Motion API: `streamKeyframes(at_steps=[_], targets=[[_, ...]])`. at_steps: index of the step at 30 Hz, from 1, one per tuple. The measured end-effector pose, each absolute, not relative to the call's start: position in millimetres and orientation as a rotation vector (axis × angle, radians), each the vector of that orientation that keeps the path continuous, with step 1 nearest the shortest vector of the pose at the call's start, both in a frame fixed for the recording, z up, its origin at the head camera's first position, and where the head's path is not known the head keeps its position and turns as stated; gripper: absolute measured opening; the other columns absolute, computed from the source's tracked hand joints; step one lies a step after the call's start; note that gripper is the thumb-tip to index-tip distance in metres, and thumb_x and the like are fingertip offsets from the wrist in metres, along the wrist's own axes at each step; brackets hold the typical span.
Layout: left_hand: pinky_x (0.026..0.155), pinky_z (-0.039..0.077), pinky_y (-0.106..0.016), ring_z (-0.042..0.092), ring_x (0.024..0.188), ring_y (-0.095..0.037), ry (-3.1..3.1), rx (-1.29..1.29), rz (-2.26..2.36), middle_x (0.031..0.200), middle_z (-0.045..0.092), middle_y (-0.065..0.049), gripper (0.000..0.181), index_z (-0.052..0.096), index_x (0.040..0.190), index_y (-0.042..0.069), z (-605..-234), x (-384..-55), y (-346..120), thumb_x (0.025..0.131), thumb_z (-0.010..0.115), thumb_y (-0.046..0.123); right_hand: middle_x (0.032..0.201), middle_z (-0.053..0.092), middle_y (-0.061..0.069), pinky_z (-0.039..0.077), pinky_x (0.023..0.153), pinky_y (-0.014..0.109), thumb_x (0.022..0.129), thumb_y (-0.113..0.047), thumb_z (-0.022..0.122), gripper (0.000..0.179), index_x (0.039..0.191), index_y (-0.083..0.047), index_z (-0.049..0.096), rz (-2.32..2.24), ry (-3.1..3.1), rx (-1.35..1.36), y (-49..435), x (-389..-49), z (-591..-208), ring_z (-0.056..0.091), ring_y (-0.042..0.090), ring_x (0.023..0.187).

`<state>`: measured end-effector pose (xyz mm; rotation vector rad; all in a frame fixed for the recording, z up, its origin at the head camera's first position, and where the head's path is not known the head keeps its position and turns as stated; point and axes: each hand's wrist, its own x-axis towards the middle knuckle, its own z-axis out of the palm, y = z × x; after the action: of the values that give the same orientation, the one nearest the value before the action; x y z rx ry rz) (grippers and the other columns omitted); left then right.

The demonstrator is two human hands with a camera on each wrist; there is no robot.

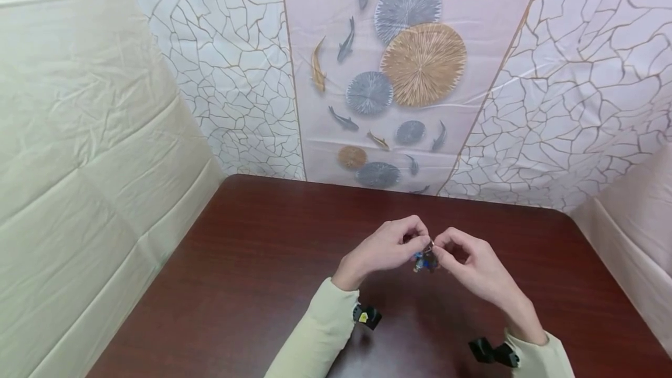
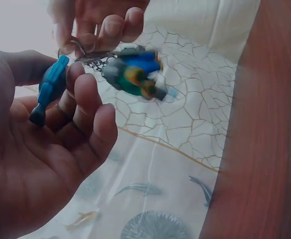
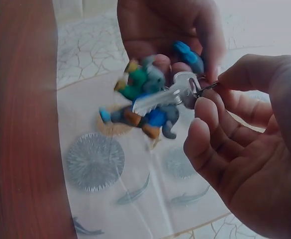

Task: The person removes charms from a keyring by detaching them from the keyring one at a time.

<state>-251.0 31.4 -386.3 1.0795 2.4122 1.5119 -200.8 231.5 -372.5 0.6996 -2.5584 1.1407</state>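
Note:
Both hands meet above the table, around a metal key ring (image 2: 79, 47) with charms and a key. My left hand (image 1: 385, 247) pinches the ring between thumb and fingers, and a blue and dark charm (image 2: 51, 87) hangs against those fingers. From the other side, my right hand (image 1: 480, 267) pinches the ring with thumb and forefinger, its other fingers loosely curled. A silver key (image 3: 157, 101) hangs from the ring between the hands. Beside it dangle small elephant-like figures, one in green (image 3: 140, 79) and one in blue (image 3: 157, 118), blurred in the left wrist view.
The dark reddish-brown table (image 1: 252, 261) lies beneath the hands. A patterned cloth (image 1: 367, 133) with fish and round motifs hangs behind it, and pale cloth (image 1: 94, 162) covers the left side. Black wrist mounts (image 1: 370, 315) sit on both sleeves.

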Motion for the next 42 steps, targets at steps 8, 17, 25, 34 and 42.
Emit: streamKeyframes(at_steps=[8, 17, 25, 34, 42], targets=[[0.067, 0.048, -0.016, 0.056, 0.07, -0.001, 2.419, 1.117, 1.607, 0.081, 0.062, 0.006, 0.006, 0.059, 0.097, 0.018, -382, -246, 25, 0.1, 0.054, 0.021, 0.074, 0.06, -0.011, 0.044, 0.052, 0.02, 0.091, -0.008, 0.067, 0.012, 0.088, -0.019, 0.064, 1.145, -2.497, 0.735, 223, -200, -368, 0.054, 0.003, 0.06], [0.064, 0.05, -0.018, 0.058, 0.071, -0.005, 2.404, 1.174, 1.64, 0.083, 0.062, 0.003, 0.006, 0.058, 0.099, 0.016, -373, -239, 15, 0.1, 0.053, 0.02, 0.078, 0.055, -0.01, 0.047, 0.051, 0.021, 0.092, -0.002, 0.064, 0.019, 0.093, -0.022, 0.064, 1.225, -2.433, 0.828, 213, -198, -362, 0.056, 0.005, 0.06], [0.07, 0.05, -0.016, 0.06, 0.072, -0.005, 2.438, 1.196, 1.612, 0.083, 0.062, 0.004, 0.006, 0.058, 0.098, 0.016, -364, -234, 11, 0.1, 0.054, 0.02, 0.083, 0.059, -0.008, 0.049, 0.052, 0.022, 0.094, -0.001, 0.061, 0.02, 0.096, -0.021, 0.064, 1.229, -2.41, 0.83, 215, -200, -357, 0.056, 0.005, 0.062], [0.069, 0.05, -0.015, 0.059, 0.07, 0.001, 2.426, 1.233, 1.55, 0.082, 0.064, 0.005, 0.005, 0.057, 0.099, 0.015, -358, -229, 10, 0.1, 0.054, 0.019, 0.084, 0.063, -0.011, 0.05, 0.06, 0.017, 0.086, 0.005, 0.069, 0.025, 0.095, -0.017, 0.063, 1.194, -2.333, 0.836, 214, -202, -359, 0.06, 0.002, 0.069], [0.065, 0.049, -0.014, 0.054, 0.067, 0.003, 2.455, 1.278, 1.476, 0.081, 0.06, 0.005, 0.006, 0.057, 0.1, 0.015, -352, -223, 9, 0.1, 0.054, 0.021, 0.093, 0.062, -0.007, 0.05, 0.061, 0.015, 0.081, 0.01, 0.072, 0.031, 0.094, -0.016, 0.065, 1.167, -2.28, 0.889, 214, -197, -357, 0.062, 0.0, 0.074]])
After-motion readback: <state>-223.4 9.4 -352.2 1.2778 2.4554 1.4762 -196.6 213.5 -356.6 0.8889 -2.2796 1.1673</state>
